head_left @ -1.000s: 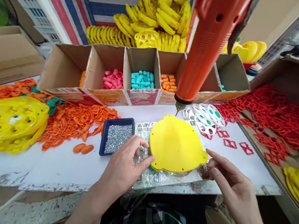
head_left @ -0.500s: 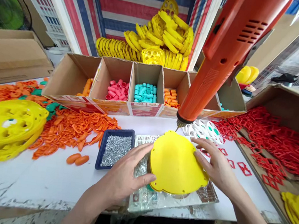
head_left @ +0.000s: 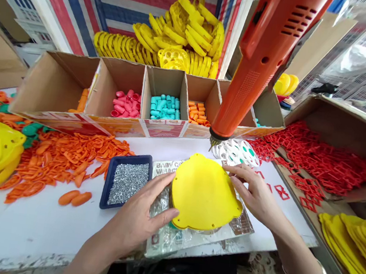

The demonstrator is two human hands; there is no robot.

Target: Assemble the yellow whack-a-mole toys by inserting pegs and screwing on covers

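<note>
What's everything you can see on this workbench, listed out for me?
yellow plastic disc: one, yellow, on a clear plastic bag between the hands
tray: one, navy, left of the disc
screws: many, silver, in the tray
cardboard divider box: one, brown, five compartments, behind the tray
tubes: many, pink, second compartment
tubes: many, teal, third compartment
tubes: many, orange, fourth compartment
electric drill: one, orange, above the table
perforated discs: several, white, beyond the right hand
plastic pieces: many, orange, left on the table
plastic frames: many, red, in a cardboard box at right
left hand: open, on the bag at the disc's left edge
right hand: open, fingers on the disc's right edge
</note>
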